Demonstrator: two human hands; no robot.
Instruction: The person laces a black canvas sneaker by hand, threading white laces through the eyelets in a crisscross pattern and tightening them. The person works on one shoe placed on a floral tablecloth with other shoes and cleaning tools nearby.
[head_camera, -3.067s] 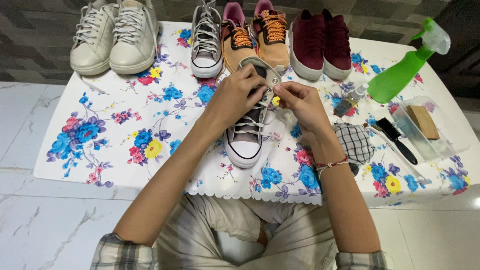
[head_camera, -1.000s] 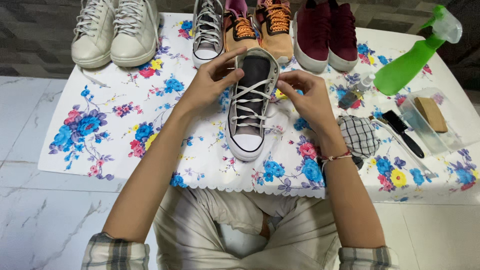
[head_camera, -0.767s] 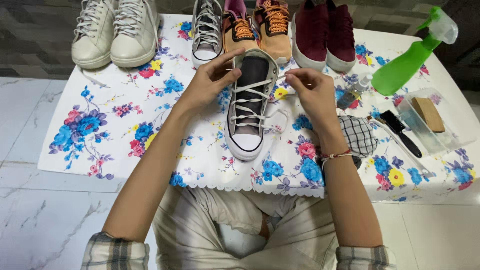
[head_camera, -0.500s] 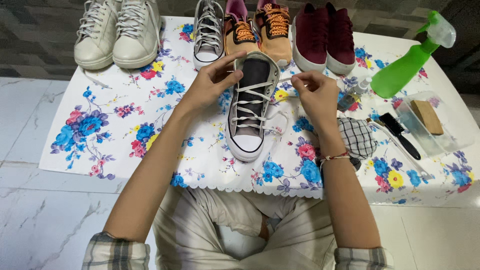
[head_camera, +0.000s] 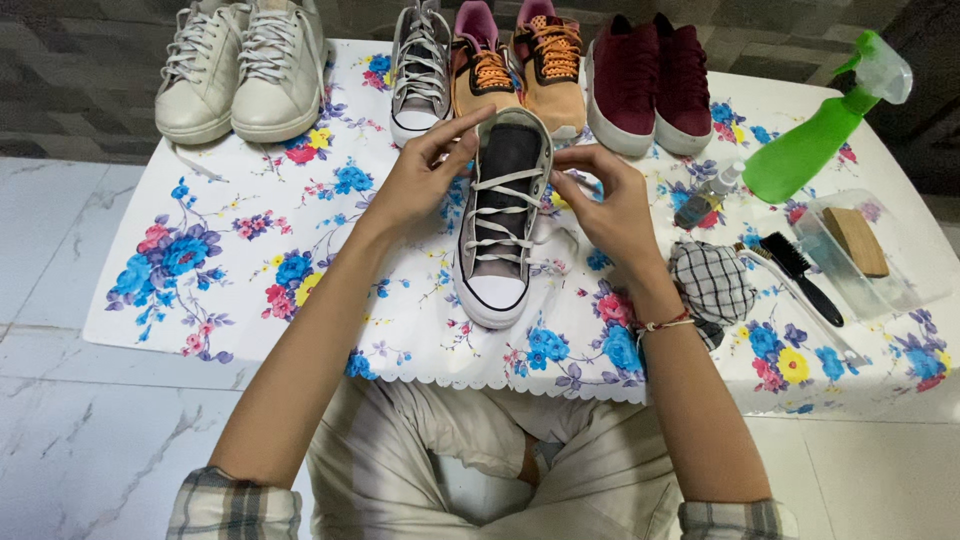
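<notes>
A grey canvas sneaker (head_camera: 498, 240) with white laces and a white toe cap lies on the flowered tablecloth (head_camera: 250, 260), toe pointing toward me. My left hand (head_camera: 425, 175) pinches a white lace end at the shoe's upper left eyelets. My right hand (head_camera: 610, 205) pinches the lace on the shoe's upper right side. Both hands rest against the shoe's collar.
Along the far edge stand white sneakers (head_camera: 240, 65), a matching grey sneaker (head_camera: 420, 65), an orange pair (head_camera: 520, 60) and a maroon pair (head_camera: 650, 80). At the right lie a green spray bottle (head_camera: 815, 135), a small bottle (head_camera: 705, 195), a checked cloth (head_camera: 710, 280), a black brush (head_camera: 800, 275) and a clear tray (head_camera: 900, 290).
The grey sneaker was lowered from a raised, tilted hold to lie flat on the cloth. Both hands shifted to the top eyelets, working the lace ends.
</notes>
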